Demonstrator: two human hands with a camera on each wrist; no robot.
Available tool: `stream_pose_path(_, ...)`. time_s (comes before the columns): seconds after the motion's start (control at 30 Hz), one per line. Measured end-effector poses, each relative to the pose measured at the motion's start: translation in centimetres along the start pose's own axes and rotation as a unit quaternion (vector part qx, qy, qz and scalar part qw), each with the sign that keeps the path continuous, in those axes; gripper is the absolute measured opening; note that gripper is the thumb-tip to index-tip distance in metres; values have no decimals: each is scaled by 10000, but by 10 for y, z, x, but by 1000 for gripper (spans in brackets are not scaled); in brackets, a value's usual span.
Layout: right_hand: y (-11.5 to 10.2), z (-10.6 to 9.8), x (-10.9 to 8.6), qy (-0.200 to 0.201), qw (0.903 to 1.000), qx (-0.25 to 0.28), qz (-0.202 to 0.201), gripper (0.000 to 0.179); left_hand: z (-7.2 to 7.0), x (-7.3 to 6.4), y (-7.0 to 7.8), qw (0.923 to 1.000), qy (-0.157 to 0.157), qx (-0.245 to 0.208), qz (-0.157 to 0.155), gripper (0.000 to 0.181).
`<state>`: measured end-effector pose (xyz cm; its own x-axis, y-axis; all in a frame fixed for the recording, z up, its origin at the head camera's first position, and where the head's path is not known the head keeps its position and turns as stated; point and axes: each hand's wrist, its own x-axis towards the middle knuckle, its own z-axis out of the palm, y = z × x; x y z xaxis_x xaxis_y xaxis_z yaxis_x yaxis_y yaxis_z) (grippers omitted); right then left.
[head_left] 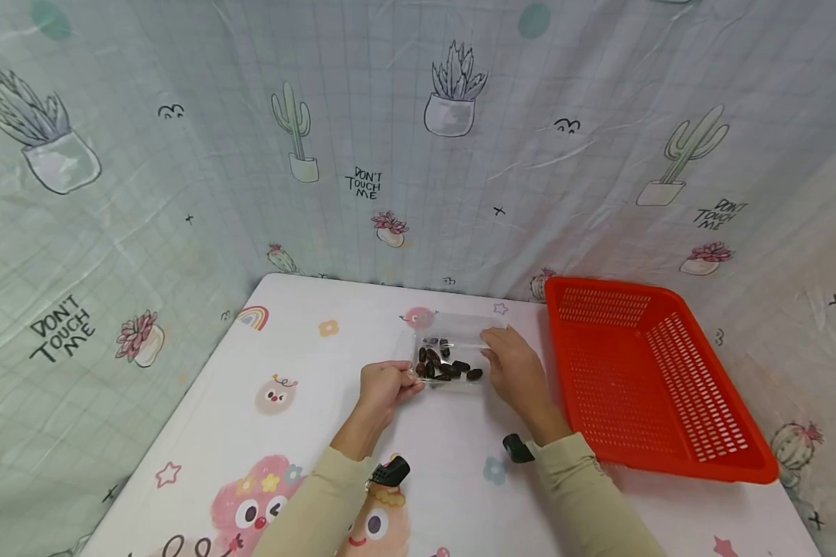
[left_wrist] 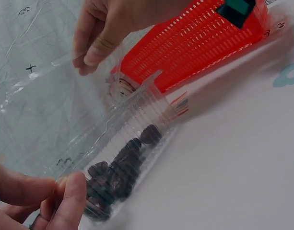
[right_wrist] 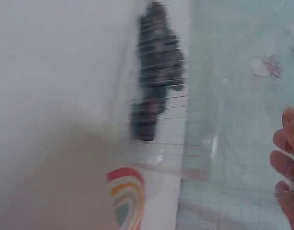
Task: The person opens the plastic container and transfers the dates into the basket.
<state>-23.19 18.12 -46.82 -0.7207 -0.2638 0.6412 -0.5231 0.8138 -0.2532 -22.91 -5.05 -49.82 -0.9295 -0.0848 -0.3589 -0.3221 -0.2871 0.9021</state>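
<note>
A clear plastic box with a raised hinged lid is held over the middle of the table. Several dark brown dates lie in its lower part, mostly toward the left and front. My left hand pinches the box's left edge between thumb and fingers, as the left wrist view shows closely. On the other side, my right hand pinches the edge of the transparent lid. In the right wrist view the dates are blurred, and only the fingertips of the right hand show.
A red perforated plastic basket stands to the right, close to the right forearm. The white table carries printed cartoon figures. A printed curtain hangs behind the table and along its sides.
</note>
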Motion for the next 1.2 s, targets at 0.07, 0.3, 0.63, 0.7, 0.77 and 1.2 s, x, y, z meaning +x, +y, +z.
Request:
stream_pose_path(0.07,0,-4,4,-86,9990,103,436,31,0,0,1,10000,-11,-26,21,37)
stream_pose_path(0.3,2,-14,16,-205,9883,654,1366,39,-1,0,0,10000,-48,22,12,36)
stream_pose_path(0.63,13,-18,34,-234,9604,1687,2207,36,-1,1,0,9997,-218,93,-51,40)
stream_pose_path(0.7,13,-17,38,-204,9507,1873,2461,36,-2,0,1,9998,-173,122,-64,39)
stream_pose_path(0.77,13,-15,43,-118,9405,2038,2717,36,-3,-1,1,9998,-118,146,-58,38)
stream_pose_path(1.2,24,3,62,330,8862,2460,3912,40,-6,-2,-1,9996,-188,188,-101,38)
